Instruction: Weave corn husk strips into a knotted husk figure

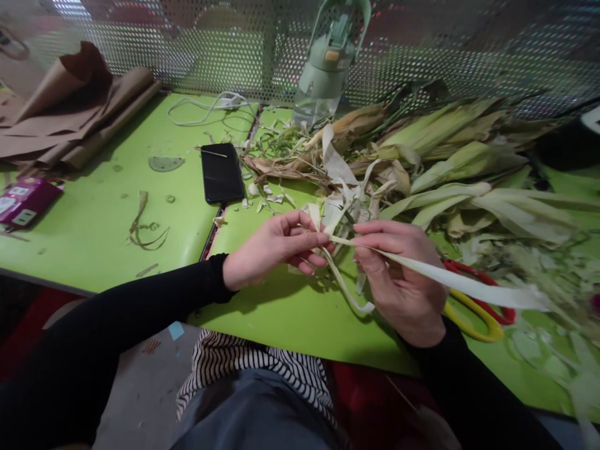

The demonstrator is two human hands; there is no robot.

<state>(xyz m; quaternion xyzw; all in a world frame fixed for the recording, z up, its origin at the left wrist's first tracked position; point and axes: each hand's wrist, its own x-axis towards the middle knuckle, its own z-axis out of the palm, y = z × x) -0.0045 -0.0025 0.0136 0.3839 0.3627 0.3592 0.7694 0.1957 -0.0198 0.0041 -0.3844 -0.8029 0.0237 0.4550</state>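
**Pale husk strip pinched between both hands**

Black sleeves carry your forearms up from the lower edge, past a striped cloth (pixel 253 369) on your lap. Both hands meet above the green table (pixel 290 319).

Your left hand (pixel 276 247) is turned palm inward. Its fingers (pixel 312 240) are closed in a pinch on the near end of a husk strip (pixel 469 287). Your right hand (pixel 398 275) faces it, just beside. Its thumb and forefinger are closed on the same strip, and its other fingers curl loosely. The strip runs across that hand and off to your right. A thinner curl of husk (pixel 351 297) hangs between the hands.

Scissors (pixel 482 315) with red and yellow handles lie on the table, partly hidden behind your right hand. Farther off, a black phone (pixel 221 172) lies flat to the left and a heap of corn husks (pixel 459 156) spreads to the right. A pale green bottle (pixel 328 62) stands against the perforated screen (pixel 187 44).
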